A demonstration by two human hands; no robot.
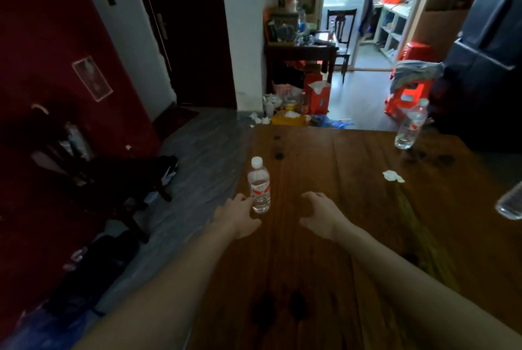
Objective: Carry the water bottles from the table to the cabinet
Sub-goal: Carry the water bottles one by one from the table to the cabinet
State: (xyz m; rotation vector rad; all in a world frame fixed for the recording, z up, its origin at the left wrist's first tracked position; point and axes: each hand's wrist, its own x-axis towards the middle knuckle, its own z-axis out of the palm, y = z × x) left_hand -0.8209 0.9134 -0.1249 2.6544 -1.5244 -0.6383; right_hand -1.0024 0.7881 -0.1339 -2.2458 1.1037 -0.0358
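Observation:
A clear water bottle (259,185) with a white cap and red label stands upright near the left edge of the wooden table (353,236). My left hand (238,215) is just left of the bottle's base, fingertips touching or almost touching it, fingers spread and holding nothing. To the bottle's right hovers my right hand (322,214), fingers loosely curled, apart from the bottle and empty. A second bottle (411,125) stands at the table's far right corner. A third bottle (511,204) is cut off by the right frame edge.
A crumpled tissue (393,176) lies on the table's right half. A dark chair (93,168) stands on the floor to the left. Beyond the table are floor clutter (291,115), red stools (406,95) and a dark side table (300,51).

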